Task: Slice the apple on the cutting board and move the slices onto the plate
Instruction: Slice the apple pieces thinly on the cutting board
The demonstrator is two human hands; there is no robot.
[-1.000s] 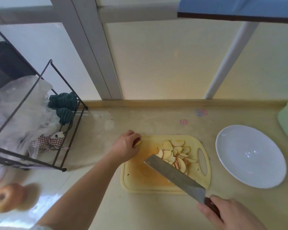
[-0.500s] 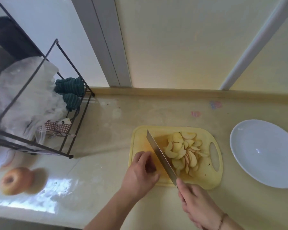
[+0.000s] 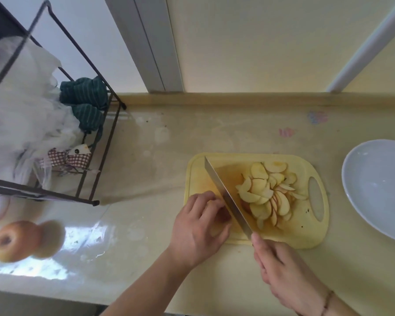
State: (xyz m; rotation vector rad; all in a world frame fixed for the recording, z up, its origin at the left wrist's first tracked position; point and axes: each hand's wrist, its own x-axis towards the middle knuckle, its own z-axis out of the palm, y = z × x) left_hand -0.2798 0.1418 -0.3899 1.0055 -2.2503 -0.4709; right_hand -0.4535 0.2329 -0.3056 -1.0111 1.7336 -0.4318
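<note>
i'm gripping the knife (image 3: 226, 197) in my right hand (image 3: 283, 272), left hand (image 3: 201, 226) curled on the apple (image 3: 226, 215) at the board's (image 3: 306, 236) near edge, knuckles guiding thin cuts.

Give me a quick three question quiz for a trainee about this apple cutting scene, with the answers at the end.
1. True or false: some apple slices already lie on the plate.
2. Which hand holds the knife? A. left hand B. right hand C. neither
3. Fill in: a whole apple sits on the counter below the wire ____.

Key
1. False. The slices are piled on the cutting board; no slices show on the visible part of the plate.
2. B. The right hand grips the handle, while the left hand holds down a small apple piece, mostly hidden under its fingers, beside the blade.
3. rack
</note>
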